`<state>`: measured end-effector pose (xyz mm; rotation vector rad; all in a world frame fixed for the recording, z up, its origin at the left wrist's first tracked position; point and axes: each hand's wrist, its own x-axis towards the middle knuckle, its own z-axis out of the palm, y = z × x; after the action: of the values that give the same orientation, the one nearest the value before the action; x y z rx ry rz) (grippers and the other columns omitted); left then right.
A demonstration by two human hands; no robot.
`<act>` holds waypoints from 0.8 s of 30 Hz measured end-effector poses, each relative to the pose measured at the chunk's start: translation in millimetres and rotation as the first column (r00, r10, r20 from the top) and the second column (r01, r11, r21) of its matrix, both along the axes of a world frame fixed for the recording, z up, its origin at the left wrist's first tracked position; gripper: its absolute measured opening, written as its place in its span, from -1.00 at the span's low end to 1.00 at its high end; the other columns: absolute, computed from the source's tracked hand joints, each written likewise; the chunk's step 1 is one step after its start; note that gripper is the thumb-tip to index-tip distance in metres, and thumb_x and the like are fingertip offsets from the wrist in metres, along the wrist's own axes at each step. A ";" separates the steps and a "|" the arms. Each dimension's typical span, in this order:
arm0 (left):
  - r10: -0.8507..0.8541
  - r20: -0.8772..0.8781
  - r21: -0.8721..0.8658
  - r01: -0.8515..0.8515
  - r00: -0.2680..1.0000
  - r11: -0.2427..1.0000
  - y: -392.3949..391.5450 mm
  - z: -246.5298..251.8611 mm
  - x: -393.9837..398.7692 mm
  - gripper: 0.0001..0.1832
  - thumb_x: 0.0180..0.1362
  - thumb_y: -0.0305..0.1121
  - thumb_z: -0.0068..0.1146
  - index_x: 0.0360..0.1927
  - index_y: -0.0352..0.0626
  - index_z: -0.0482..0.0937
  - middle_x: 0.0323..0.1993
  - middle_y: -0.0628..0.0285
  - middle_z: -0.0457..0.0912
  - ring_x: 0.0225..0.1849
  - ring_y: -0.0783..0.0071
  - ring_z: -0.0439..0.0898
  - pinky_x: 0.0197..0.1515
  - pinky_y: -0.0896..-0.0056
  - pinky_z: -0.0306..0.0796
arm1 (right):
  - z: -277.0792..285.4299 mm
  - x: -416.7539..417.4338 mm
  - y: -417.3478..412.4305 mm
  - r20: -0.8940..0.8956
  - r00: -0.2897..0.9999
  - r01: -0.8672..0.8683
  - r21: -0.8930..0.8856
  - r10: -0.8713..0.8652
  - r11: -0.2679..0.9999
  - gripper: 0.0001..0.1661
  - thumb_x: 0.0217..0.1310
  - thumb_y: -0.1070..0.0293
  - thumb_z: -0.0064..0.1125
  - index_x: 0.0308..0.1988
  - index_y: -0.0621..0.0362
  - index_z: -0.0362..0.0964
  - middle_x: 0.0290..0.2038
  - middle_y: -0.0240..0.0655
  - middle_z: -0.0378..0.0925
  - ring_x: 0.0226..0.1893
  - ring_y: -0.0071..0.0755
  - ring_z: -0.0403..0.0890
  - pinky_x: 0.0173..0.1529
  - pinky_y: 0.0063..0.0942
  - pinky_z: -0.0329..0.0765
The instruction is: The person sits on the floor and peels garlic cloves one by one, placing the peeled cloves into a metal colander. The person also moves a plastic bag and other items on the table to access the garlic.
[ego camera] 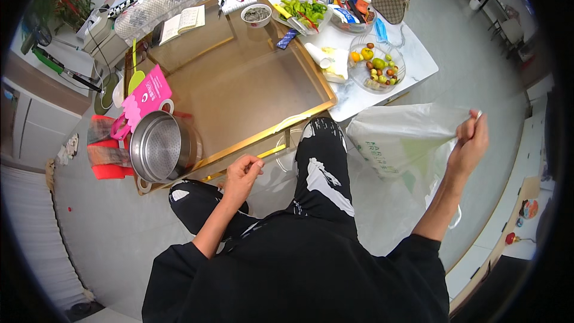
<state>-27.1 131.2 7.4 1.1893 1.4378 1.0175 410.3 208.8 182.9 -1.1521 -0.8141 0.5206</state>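
Observation:
My right hand [470, 147] grips the upper edge of a thin, pale plastic bag [390, 132] with green print. It stretches the bag out to the right, above the floor and beside my right knee. Over my left thigh, near the front edge of the brown glass-topped table [242, 85], hangs my left hand [242, 178]. Its fingers are curled in, with nothing visible in them. A steel steamer pot [159, 148] with a perforated bottom stands on the table's near left corner.
A pink bag [150, 94] and a lime-green ladle [136, 80] lie behind the pot. The white side table [417, 65] carries a clear fruit bowl [358, 78], a tub of green peppers [309, 13] with a yellow-handled knife [287, 15], and a handbag [389, 0]. A red stool [105, 168] stands left.

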 end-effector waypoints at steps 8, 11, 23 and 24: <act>-0.220 0.006 0.188 0.215 0.975 0.958 25.4 53.1 60.3 -0.69 0.23 -0.40 0.16 0.04 -0.25 0.55 -0.06 0.21 0.58 -0.05 0.48 0.58 0.01 0.45 0.44 | 120.4 -67.2 75.9 0.218 0.957 -0.246 0.258 0.192 0.934 -0.58 0.50 0.22 -0.12 -0.11 0.41 0.48 -0.62 -0.57 0.08 -0.60 -0.72 0.04 -0.49 -0.62 0.04; -0.226 0.011 0.218 0.218 0.974 0.951 28.0 69.1 77.1 -0.61 0.22 -0.39 0.18 0.12 -0.23 0.51 0.04 0.19 0.53 0.04 0.40 0.57 0.02 0.39 0.47 | 141.7 -91.6 90.9 0.290 0.925 -0.340 0.337 0.247 0.878 -0.58 0.50 0.26 -0.13 -0.08 0.44 0.49 -0.62 -0.57 0.15 -0.60 -0.73 0.10 -0.49 -0.63 0.08; 0.009 0.032 0.278 -0.017 0.999 0.961 34.5 62.2 42.3 -0.15 0.17 -0.19 0.29 0.44 -0.14 0.10 0.34 -0.01 0.28 0.25 0.10 0.43 0.17 0.17 0.41 | 167.9 -243.2 78.0 0.328 0.789 -0.614 0.439 0.519 0.656 -0.58 0.49 0.26 -0.20 -0.26 0.33 0.50 -0.69 -0.53 0.29 -0.71 -0.66 0.17 -0.57 -0.65 0.14; 0.044 0.082 0.265 -0.064 0.996 0.962 35.4 58.1 36.1 -0.11 0.17 -0.21 0.29 0.47 -0.13 0.02 0.35 -0.06 0.25 0.27 0.06 0.41 0.17 0.17 0.40 | 169.4 -264.1 71.8 0.297 0.801 -0.598 0.431 0.519 0.676 -0.58 0.47 0.27 -0.18 -0.36 0.26 0.52 -0.74 -0.53 0.29 -0.76 -0.65 0.18 -0.63 -0.64 0.13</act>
<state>9.1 166.6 65.5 1.2931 1.3084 1.3127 146.2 280.6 352.3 -0.4251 -1.3667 0.6748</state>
